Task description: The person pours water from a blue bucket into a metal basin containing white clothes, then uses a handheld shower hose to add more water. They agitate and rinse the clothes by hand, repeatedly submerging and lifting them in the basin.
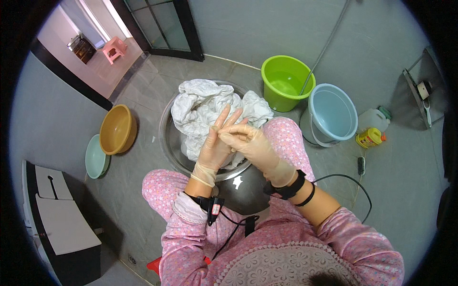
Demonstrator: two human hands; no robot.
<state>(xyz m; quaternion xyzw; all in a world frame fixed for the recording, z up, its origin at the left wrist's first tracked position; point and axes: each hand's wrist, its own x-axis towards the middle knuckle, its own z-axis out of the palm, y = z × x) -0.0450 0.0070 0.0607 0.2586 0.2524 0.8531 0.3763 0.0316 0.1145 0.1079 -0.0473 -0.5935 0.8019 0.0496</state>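
Both my hands wear thin, pale translucent gloves and are raised above a large metal basin (166,150). My left hand (214,148) has its fingers spread and holds nothing. Against its palm side, my right hand (252,141) has bunched fingertips that appear to pinch the glove near the left thumb and fingers. White cloth (204,103) lies crumpled in a heap in the basin, and part of it hangs over the right rim. Between my knees shows a shiny rounded metal surface (243,198), partly hidden by my forearms. Dark straps with a cable circle both wrists.
To the right stand a green bucket (273,94) with water and a rod, a light blue bucket (312,125), bottles (369,138) and a brush (361,166). At left are an orange basin (118,134), a pale green basin (94,161) and a toilet-like fixture (68,225). A doorway opens beyond.
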